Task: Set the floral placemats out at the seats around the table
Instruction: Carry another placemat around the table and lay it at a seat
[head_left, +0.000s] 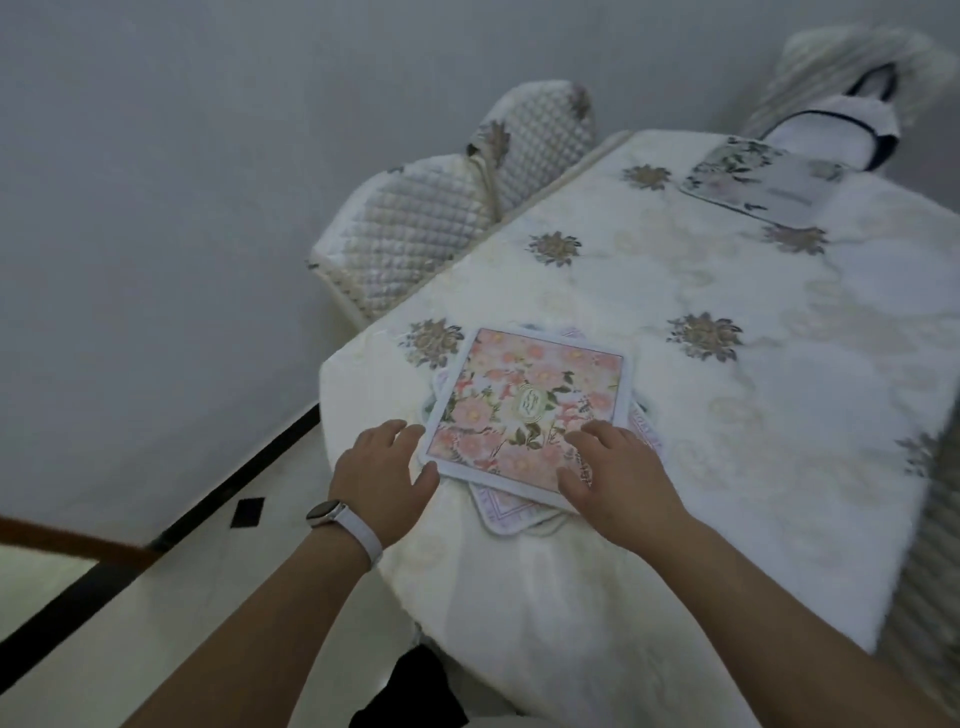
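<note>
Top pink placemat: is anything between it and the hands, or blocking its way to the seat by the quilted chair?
Nothing visible does. The left hand touches the near corner of the top placemat, and the right hand rests on it. Between it and the quilted chair, only patterned tablecloth shows.

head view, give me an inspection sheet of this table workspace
surface: white embroidered tablecloth, gold flower motifs, covers the table
job's things: pink floral white-bordered placemat tops a skewed stack at the near corner; grey-green floral placemat lies at the far end
clutter: nothing seen
hands: left hand touches the top mat's left edge; right hand rests its fingers on it
cables: nothing seen
surroundings: white quilted chair beside the table, grey wall, pale tiled floor
</note>
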